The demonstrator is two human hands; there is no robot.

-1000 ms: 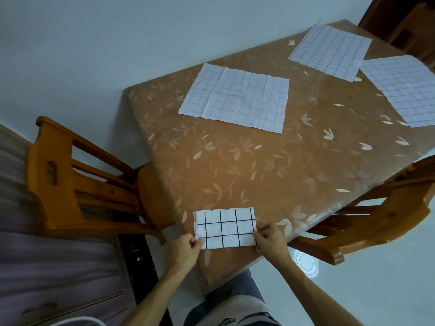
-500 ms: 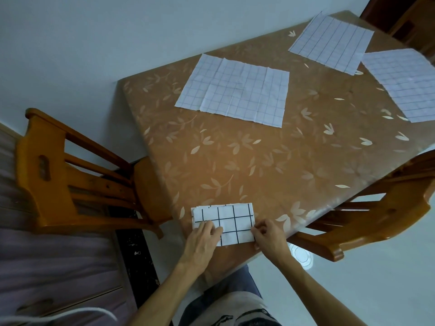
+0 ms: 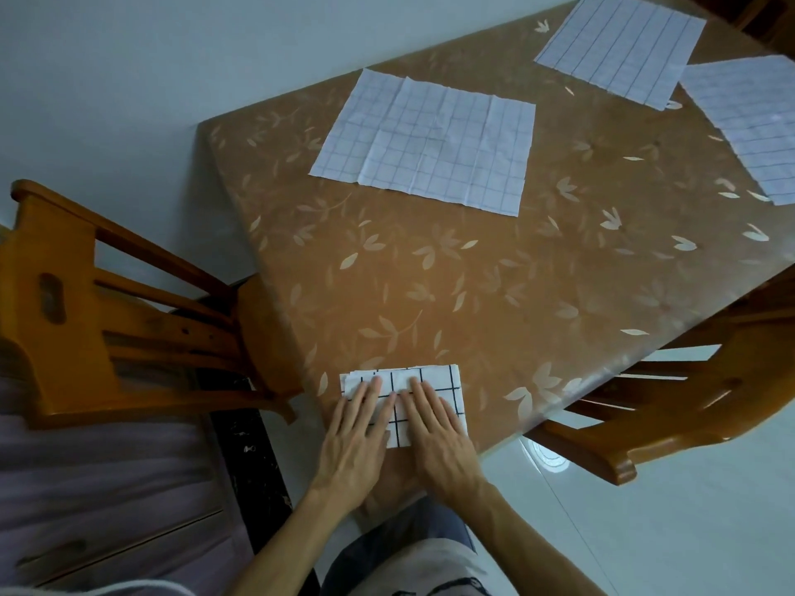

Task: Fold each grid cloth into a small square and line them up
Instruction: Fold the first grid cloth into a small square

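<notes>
The folded grid cloth (image 3: pixel 436 382) lies at the 6 o'clock edge of the table (image 3: pixel 430 286) and is pressed flat under both hands. Its 9 o'clock half is covered by the left hand (image 3: pixel 357 428) and its 3 o'clock half by the right hand (image 3: pixel 434 423). The fingers are straight and close together, and nothing is pinched or gripped. The step in hand is judged to be the setting of the crease. It is best done with pressure spread from the middle toward 9 and 3 o'clock, so that slack is driven out to the edges. The layers at the 12 o'clock edge look slightly staggered and should be squared before weight is applied. The packet looks wider than tall, so one more fold is probably needed. Well apart from it lie an open cloth (image 3: pixel 426 141) at 12 o'clock, a second open cloth (image 3: pixel 619 45) at 1 o'clock and a third open cloth (image 3: pixel 748 122) at 2 o'clock.
</notes>
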